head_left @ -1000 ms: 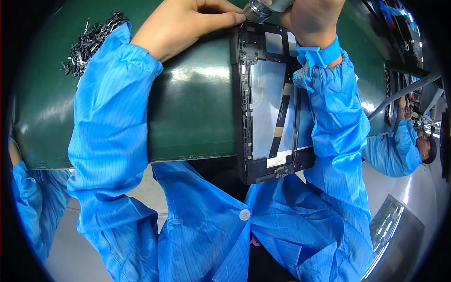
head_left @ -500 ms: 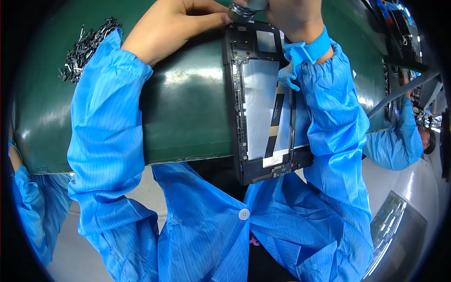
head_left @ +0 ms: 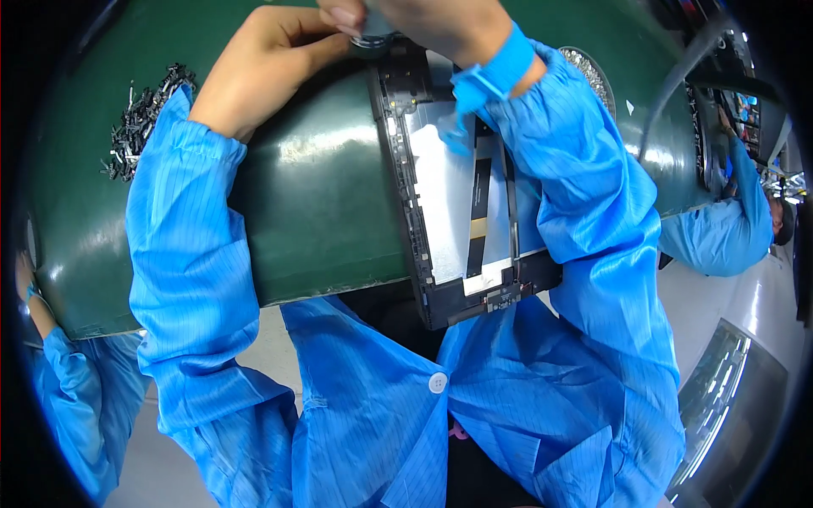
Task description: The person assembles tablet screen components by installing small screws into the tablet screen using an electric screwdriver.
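A black opened tablet-like device with silver panels inside lies over the front edge of the green table, its near end jutting out. My right hand is closed around a grey cylindrical tool with a metal collar, held at the device's far left corner. My left hand is beside it, thumb and fingers pinched against the tool's collar end; whatever sits between the fingertips is hidden. A blue wrist strap circles my right wrist, its loose end hanging over the device.
A pile of small black and silver parts lies on the green table at the left. Past my right sleeve stands a round dish of small metal pieces. Co-workers in blue sit at far left and right.
Both hands and the tool have shifted left, to the device's far left corner. The device appears slightly turned and farther left. The dish beyond my right sleeve has come into view.
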### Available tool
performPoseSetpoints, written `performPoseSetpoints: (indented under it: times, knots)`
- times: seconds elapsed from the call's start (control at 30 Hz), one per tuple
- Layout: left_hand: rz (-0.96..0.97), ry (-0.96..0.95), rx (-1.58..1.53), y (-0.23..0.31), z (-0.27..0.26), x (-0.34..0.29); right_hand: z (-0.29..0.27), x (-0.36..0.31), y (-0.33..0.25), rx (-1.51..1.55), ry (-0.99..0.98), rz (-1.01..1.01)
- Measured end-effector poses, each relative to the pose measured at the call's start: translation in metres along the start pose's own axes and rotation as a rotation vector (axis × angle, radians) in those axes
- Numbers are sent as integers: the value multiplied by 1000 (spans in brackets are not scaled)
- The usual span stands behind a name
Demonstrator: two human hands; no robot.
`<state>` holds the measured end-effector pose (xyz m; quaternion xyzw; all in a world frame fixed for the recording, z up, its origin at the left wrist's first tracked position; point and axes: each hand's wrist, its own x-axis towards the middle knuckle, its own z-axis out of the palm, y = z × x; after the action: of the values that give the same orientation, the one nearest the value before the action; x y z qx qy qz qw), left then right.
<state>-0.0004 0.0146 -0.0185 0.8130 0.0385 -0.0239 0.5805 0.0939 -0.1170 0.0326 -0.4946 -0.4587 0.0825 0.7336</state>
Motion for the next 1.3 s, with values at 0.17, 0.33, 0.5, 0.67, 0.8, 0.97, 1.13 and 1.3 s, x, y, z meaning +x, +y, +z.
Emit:
performPoseSetpoints:
  times: [0.17,0.33,0.5,0.67,0.8,0.97,1.13,1.3]
  knots:
    - [285,65,-119,5,-5,8,-20,19,-98,-36,96,0]
    - [235,120,12,-14,1,5,-47,-2,-108,-138,144,151]
    - [263,287,184,-15,-8,0,-52,-13,-107,-96,251,171]
    - [441,382,313,-11,-23,3,-60,-13,-108,-4,248,148]
    - [528,328,599,-14,-30,8,-91,-12,-102,3,136,81]
    - [520,265,635,-20,-26,15,-90,-16,-99,-142,245,107]
    - [259,346,73,-2,-23,7,-98,-21,-98,-147,244,107]
    - [76,184,-301,18,-8,-4,-114,-29,-95,-173,256,151]
